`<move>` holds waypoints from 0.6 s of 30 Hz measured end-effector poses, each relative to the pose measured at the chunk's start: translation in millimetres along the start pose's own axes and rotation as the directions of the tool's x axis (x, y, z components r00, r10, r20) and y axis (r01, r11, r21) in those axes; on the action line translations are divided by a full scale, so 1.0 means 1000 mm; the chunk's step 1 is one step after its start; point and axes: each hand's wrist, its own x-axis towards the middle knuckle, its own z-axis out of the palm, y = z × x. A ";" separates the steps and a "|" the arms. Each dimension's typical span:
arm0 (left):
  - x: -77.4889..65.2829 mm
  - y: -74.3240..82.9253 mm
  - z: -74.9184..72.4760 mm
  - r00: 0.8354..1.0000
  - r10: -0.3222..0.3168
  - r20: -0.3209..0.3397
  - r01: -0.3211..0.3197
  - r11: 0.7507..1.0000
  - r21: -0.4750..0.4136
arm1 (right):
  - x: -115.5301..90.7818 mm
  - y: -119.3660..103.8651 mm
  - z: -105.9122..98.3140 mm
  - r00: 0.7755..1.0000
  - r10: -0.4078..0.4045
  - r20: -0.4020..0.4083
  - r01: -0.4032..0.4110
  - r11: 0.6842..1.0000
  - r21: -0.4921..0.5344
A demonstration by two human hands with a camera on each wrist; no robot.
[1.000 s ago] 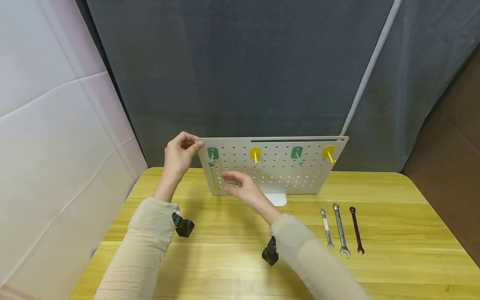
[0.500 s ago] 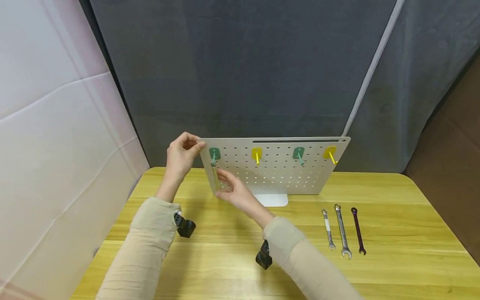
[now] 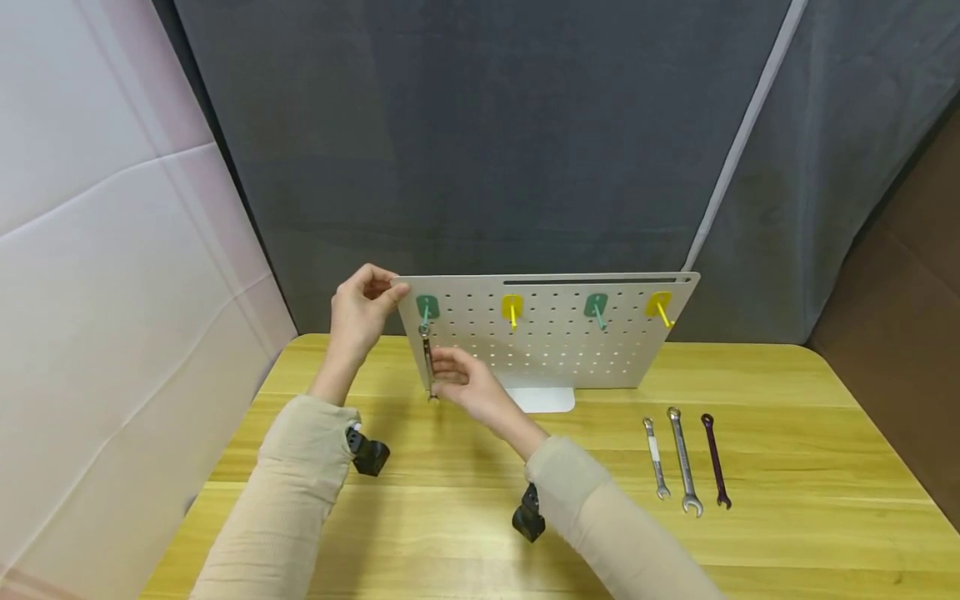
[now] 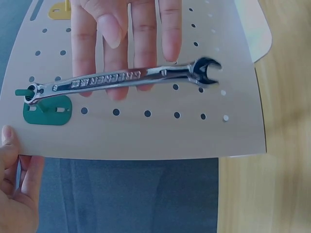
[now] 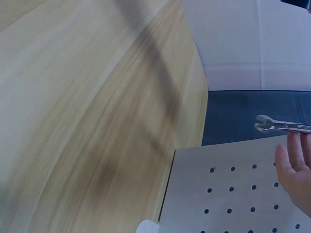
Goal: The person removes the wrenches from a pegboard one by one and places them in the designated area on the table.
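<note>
A chrome combination wrench (image 4: 131, 80) hangs by its ring end on the leftmost green hook (image 4: 48, 111) of a white pegboard (image 3: 540, 350). My left hand (image 3: 358, 317) grips the board's upper left corner between thumb and fingers. At the wrench's lower half is my right hand (image 3: 472, 385); in the left wrist view its straight fingers (image 4: 144, 48) lie behind the handle, on the board side, and the thumb stays off it. The open-ended jaw of the wrench sticks out past the fingers, also seen in the right wrist view.
Two yellow hooks (image 3: 512, 308) and another green hook (image 3: 596, 308) sit along the board's top. On the wooden table (image 3: 420, 517) at right lie a short wrench (image 3: 656, 458), a longer silver wrench (image 3: 684, 462) and a dark purple wrench (image 3: 716, 461). A grey curtain (image 3: 487, 150) hangs behind.
My right hand has moved left to the hanging wrench, whose lower end now stands out from the board. The left hand keeps its grip on the corner.
</note>
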 end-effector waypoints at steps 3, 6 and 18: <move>-0.001 0.001 0.000 1.000 -0.004 0.000 0.004 1.000 0.001 | -0.001 -0.001 0.001 1.000 0.016 -0.015 -0.016 1.000 0.006; -0.001 0.001 -0.001 1.000 -0.004 0.000 0.004 1.000 0.003 | -0.003 -0.002 0.001 1.000 0.024 -0.021 -0.023 1.000 0.011; 0.000 0.001 0.000 1.000 0.000 -0.002 0.000 1.000 0.002 | -0.006 0.000 0.003 0.998 0.022 -0.060 -0.021 1.000 0.023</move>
